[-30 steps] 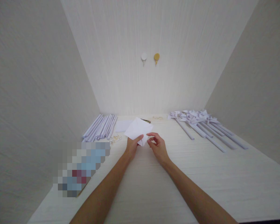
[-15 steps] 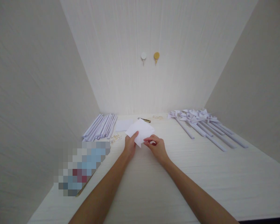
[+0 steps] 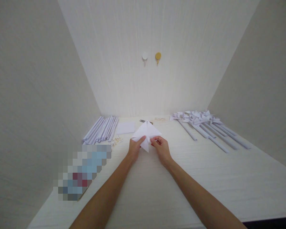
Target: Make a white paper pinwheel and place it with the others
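Note:
A white sheet of paper [image 3: 143, 130], slit and creased into pointed flaps, is held above the table between my two hands. My left hand [image 3: 134, 149] grips it from the lower left, with the thumb pressed near the middle of the sheet. At the sheet's lower right edge, my right hand [image 3: 161, 149] has its thumb and forefinger pinched on a flap. One corner of the paper points down between the hands. Scissors [image 3: 142, 121] lie behind the paper, which partly covers them.
Rolled paper sticks [image 3: 102, 128] lie at the left, beside a stack of white paper squares [image 3: 125, 128] and small pale pieces [image 3: 116, 141]. Several paper pinwheels [image 3: 197, 117] on sticks lie at the right. A blurred flat object [image 3: 85, 171] is at the front left. Two hooks [image 3: 158, 56] hang on the wall.
The paper has turned and shifted slightly right, with its upper point now standing over the scissors. My left thumb has moved in towards its middle, and my right hand stays at the right edge.

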`<state>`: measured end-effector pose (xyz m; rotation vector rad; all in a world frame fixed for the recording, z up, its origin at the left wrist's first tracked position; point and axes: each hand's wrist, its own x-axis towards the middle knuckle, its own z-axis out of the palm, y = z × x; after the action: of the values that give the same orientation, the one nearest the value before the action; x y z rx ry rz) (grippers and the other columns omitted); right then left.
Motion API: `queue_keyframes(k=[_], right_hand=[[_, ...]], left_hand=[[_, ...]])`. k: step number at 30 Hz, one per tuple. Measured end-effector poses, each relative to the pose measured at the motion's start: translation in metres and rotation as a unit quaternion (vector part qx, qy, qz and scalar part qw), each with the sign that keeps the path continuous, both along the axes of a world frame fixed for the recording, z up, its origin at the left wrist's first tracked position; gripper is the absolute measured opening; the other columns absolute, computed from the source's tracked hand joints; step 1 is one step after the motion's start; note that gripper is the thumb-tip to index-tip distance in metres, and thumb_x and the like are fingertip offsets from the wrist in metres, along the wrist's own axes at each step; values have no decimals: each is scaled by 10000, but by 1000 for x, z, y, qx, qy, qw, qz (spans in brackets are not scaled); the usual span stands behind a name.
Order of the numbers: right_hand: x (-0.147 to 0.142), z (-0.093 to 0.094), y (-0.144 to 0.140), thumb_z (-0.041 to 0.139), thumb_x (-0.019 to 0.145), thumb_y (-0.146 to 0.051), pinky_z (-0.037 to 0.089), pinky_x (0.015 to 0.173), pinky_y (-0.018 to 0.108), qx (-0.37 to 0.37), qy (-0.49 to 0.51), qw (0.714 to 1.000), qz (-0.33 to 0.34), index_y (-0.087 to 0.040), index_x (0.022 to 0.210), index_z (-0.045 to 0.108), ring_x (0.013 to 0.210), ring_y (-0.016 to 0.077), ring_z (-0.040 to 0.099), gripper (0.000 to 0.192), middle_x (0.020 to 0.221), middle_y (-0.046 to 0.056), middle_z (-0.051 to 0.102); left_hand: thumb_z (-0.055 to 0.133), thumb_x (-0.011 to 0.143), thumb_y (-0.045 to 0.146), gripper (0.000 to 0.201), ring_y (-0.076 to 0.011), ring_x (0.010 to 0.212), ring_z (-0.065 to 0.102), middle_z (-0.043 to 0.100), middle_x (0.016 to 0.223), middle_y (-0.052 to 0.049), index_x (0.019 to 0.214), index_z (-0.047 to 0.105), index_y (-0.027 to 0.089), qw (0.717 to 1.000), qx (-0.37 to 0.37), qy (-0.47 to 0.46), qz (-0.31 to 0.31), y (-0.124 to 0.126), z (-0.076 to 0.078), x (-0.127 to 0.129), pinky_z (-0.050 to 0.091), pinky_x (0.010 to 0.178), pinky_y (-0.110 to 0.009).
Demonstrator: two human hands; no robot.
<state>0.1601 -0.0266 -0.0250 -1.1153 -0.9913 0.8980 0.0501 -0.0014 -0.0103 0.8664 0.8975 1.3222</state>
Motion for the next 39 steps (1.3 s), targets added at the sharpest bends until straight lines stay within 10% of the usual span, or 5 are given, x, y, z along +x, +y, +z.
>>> queue_keyframes(k=[16, 29, 39], right_hand=[[-1, 12, -6, 656, 538, -375, 248, 398, 207, -30, 23, 997, -66, -155, 589, 544, 403, 69, 349, 253, 419, -60, 451], [9, 16, -6, 623, 547, -321, 236, 387, 212, -14, -107, 994, -25, -167, 529, 529, 379, 65, 306, 182, 384, -75, 371], [7, 11, -5, 606, 568, -320, 261, 404, 220, 9, -149, 989, -24, -172, 540, 525, 410, 78, 335, 171, 419, -65, 386]], left_hand=[[725, 480, 247, 406, -194, 723, 612, 681, 824, -95, 843, 644, 85, 999, 5, 9, -44, -4, 2, 1, 473, 632, -274], [703, 467, 227, 301, -174, 587, 600, 674, 649, -76, 723, 658, 76, 977, -52, 14, -207, 1, 13, -29, 430, 544, -252], [738, 457, 283, 398, -192, 574, 608, 675, 631, -76, 786, 652, 74, 976, -56, 117, -174, -2, 12, -23, 432, 536, -267]])
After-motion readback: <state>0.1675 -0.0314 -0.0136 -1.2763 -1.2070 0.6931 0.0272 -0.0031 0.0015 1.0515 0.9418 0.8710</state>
